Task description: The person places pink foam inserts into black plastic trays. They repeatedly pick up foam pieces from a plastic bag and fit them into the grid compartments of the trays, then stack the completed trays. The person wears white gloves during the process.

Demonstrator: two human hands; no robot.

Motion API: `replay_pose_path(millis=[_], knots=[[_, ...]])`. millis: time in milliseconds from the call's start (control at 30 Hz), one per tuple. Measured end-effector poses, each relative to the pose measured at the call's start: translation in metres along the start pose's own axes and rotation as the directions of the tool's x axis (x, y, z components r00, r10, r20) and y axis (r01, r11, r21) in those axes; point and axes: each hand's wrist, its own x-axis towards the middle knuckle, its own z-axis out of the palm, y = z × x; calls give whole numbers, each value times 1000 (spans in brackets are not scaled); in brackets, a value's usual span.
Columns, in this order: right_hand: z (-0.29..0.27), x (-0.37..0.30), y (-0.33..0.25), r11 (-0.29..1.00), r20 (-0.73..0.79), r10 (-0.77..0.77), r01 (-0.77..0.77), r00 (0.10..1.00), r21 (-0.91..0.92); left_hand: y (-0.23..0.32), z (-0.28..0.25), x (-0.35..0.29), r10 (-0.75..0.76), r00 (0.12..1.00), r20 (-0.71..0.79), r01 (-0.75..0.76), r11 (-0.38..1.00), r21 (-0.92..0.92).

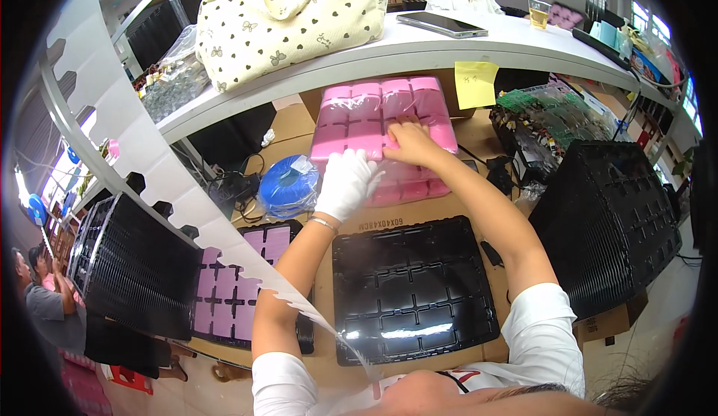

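A clear plastic-wrapped pack of pink foam blocks (350, 109) lies beyond the black tray, below the shelf. My left hand (345, 184), in a white glove, holds the near left edge of this pack with bent fingers. Bare, my right hand (410, 144) rests on top of the pack, its fingers curled at the film; the exact grip is partly hidden. More wrapped pink blocks (411, 182) show underneath. Nearer to me lies a black plastic tray (415, 289) with molded compartments and no pink pieces in it.
On the left stand a tray filled with pink pieces (217, 304) and a stack of black trays (134, 266). Another black stack (606, 221) rises on the right. A blue spool (289, 184) sits beside my left hand. Above, a white shelf (419, 53) carries a bag (292, 31) and phone (441, 24).
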Motion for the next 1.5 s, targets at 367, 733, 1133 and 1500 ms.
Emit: replay_pose_path(millis=[367, 733, 1133, 1500], knots=[[5, -6, 8, 994, -53, -46, 51, 998, 97, -3, 41, -41, -320, 939, -125, 292, 936, -197], [-12, 27, -55, 855, 61, -512, 515, 857, -63, 13, 77, -15, -816, 443, -373, 644, 578, -501], [25, 49, -59, 610, -206, -778, 792, 594, -19, 6, 66, -30, -827, 453, -334, 634, 562, -531], [29, 57, -36, 726, -8, -555, 490, 832, 483, 4, 83, -36, -866, 422, 269, 287, -153, -946]])
